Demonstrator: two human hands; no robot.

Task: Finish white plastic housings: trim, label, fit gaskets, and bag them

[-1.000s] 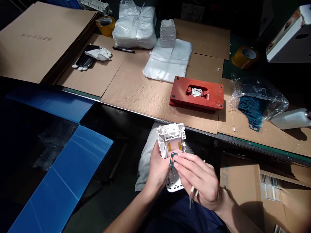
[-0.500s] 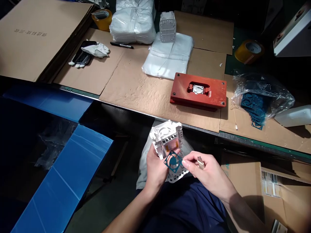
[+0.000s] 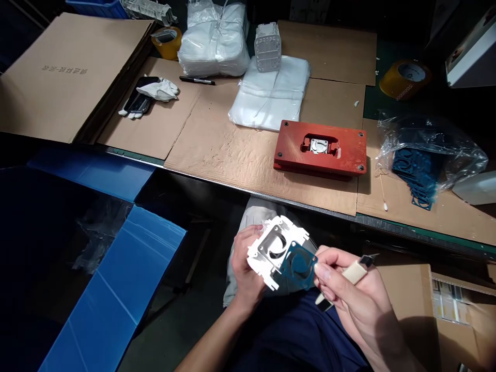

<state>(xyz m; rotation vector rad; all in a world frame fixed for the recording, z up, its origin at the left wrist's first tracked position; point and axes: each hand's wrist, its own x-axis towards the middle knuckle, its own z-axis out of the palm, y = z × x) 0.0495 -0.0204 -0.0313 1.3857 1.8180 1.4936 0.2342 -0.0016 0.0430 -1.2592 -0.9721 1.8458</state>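
Observation:
My left hand (image 3: 245, 261) is closed round a white plastic housing (image 3: 259, 254), whose end face with a round, curved-slot opening is turned up toward me. Between thumb and forefinger, my right hand (image 3: 349, 289) pinches a thin dark-blue gasket (image 3: 299, 264) by its corner. The gasket is a square frame with a disc in its middle, and it overlaps the right edge of the housing in view; whether they touch I cannot tell. A cream utility knife (image 3: 351, 274) also lies in my right hand, its dark tip pointing up and right.
On the cardboard-covered bench sit a red fixture (image 3: 284, 150) with a small white part in it, more blue gaskets (image 3: 414, 173) by a clear bag, a cotton swab (image 3: 383, 192), stacked plastic bags (image 3: 267, 106) and another white housing (image 3: 268, 47). A blue box flap (image 3: 116, 289) rises at left.
The housing has been turned so its slotted end faces me. My right hand has moved right with the gasket and rotated, showing more of the knife. The view has shifted slightly.

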